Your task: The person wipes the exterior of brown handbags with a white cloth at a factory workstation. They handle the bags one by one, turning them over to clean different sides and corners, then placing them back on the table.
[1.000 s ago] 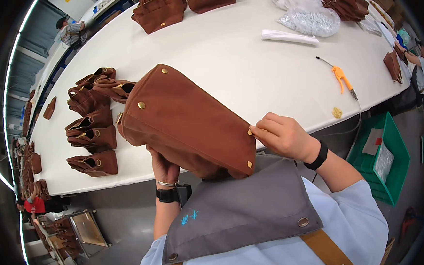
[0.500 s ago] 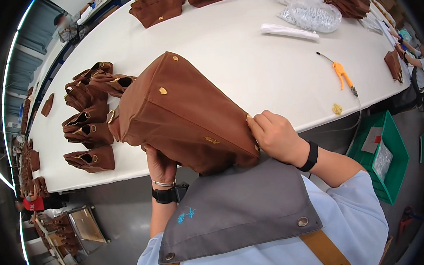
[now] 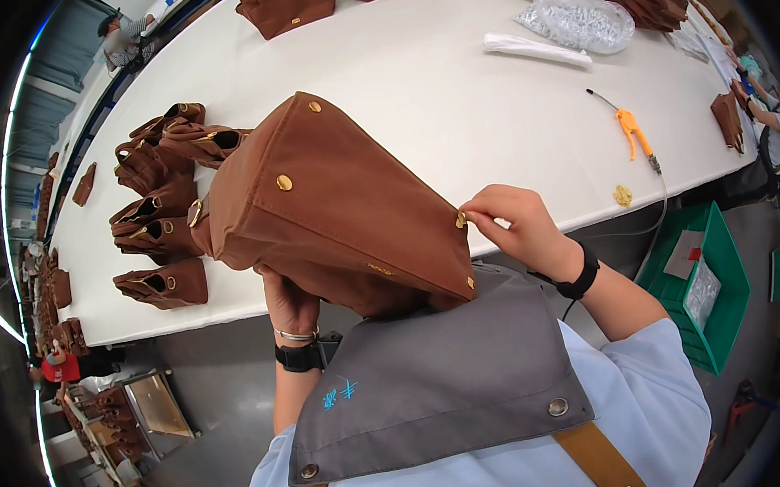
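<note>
A brown handbag point(image 3: 342, 184) is tilted in front of me, its base turned up and gold studs point(image 3: 284, 183) showing at the corners. My left hand point(image 3: 288, 301) grips the bag from below at its near left side, the fingers partly hidden behind it. At the base's right corner, the thumb and forefinger of my right hand point(image 3: 518, 227) pinch a small gold-coloured piece point(image 3: 461, 219). Whether that is the stud itself or something on it, I cannot tell. Another gold stud point(image 3: 471, 282) shows at the nearest corner.
Several brown handbags point(image 3: 162, 285) stand on the white table point(image 3: 379, 57) at left, others at the back. To the right lie an orange air blow gun point(image 3: 630, 131), crumpled yellow scraps point(image 3: 622, 195) and a white roll point(image 3: 536, 51). A green bin point(image 3: 721, 259) stands beside the table.
My right fingers have lifted off the bag's edge into a pinch at the corner stud. The bag has tilted slightly and shifted a little left; my left hand keeps its grip.
</note>
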The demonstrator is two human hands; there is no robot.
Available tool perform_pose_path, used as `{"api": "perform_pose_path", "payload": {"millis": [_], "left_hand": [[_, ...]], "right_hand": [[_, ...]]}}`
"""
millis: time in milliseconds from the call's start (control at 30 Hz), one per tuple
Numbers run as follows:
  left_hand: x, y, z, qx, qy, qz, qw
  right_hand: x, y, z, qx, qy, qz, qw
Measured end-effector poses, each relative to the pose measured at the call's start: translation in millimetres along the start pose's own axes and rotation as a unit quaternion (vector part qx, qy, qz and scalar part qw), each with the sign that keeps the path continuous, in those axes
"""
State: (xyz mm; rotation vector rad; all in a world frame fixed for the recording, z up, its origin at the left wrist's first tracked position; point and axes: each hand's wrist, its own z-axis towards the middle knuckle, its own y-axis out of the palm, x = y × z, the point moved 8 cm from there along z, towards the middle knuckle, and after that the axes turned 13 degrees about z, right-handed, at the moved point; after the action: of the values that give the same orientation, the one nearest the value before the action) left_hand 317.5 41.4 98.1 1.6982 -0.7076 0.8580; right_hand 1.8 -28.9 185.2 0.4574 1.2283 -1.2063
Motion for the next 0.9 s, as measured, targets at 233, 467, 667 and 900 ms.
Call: {"api": "perform_pose_path", "payload": {"millis": [233,467,667,900], "left_hand": [[-1,0,1,0.001,-0.003,0.01,1.0],[-2,2,3,-0.005,-0.009,0.013,1.0],[-2,3,6,-0.003,-0.012,0.025,1.0],[-3,1,6,0.008,-0.016,0.008,1.0]], "right_hand": [[-17,5,-7,-0.003,-0.055,-0.054,0.997],[-31,18,-18,-0.018,-0.203,-0.258,0.944],[-31,15,-14,-0.043,-0.236,-0.258,0.936],[-23,-1,-9,0.053,-0.172,-0.169,0.969]]}}
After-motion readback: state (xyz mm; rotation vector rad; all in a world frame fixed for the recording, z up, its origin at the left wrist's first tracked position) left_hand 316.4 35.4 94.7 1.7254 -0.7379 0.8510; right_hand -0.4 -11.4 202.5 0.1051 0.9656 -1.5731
